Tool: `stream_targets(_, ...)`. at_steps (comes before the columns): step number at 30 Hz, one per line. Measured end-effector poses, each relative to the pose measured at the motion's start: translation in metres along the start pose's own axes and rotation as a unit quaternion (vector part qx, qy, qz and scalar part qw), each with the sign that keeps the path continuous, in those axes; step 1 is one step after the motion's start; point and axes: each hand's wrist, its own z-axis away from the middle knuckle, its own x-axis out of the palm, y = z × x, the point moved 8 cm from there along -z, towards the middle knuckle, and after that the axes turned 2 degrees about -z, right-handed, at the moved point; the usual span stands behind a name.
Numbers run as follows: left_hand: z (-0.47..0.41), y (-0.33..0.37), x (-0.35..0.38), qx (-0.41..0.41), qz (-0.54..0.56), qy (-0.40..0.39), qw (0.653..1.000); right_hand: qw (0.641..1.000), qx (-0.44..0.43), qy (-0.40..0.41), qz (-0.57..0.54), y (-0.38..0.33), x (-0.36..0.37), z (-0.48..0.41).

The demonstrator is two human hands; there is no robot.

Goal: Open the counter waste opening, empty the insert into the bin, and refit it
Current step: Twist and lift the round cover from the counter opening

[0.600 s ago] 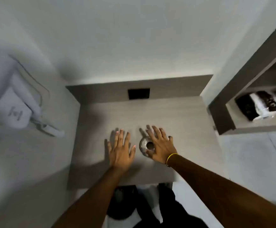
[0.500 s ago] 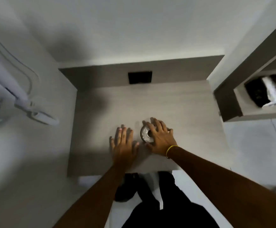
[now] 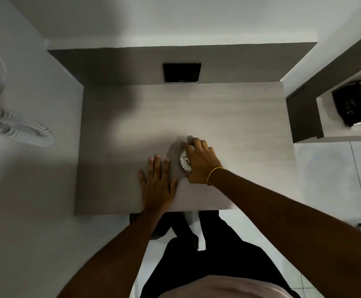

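A round shiny metal insert [image 3: 184,161] sits in the light wood counter [image 3: 218,117], near its front edge. My right hand [image 3: 200,161] lies over the insert with its fingers curled around the rim, hiding most of it. My left hand [image 3: 157,183] rests flat on the counter just left of the insert, fingers spread and holding nothing. A dark bin [image 3: 160,229] shows partly below the counter's front edge, next to my legs.
A black rectangular panel [image 3: 181,72] is set in the grey back strip of the counter. A white wall phone with a coiled cord [image 3: 22,132] hangs at the left. At the right, a shelf [image 3: 325,117] holds a dark packet [image 3: 347,106].
The view has tilted further down and closer. My right hand has closed over the metal insert, covering its dark centre hole. My left hand stays flat beside it.
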Motion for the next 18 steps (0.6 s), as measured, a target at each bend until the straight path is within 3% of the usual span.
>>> stream_targets(18, -0.001, -0.001, 0.0, 0.009, -0.004, 0.029, 1.0, 1.0, -0.016, 0.008, -0.011, -0.003, -0.007, 0.02)
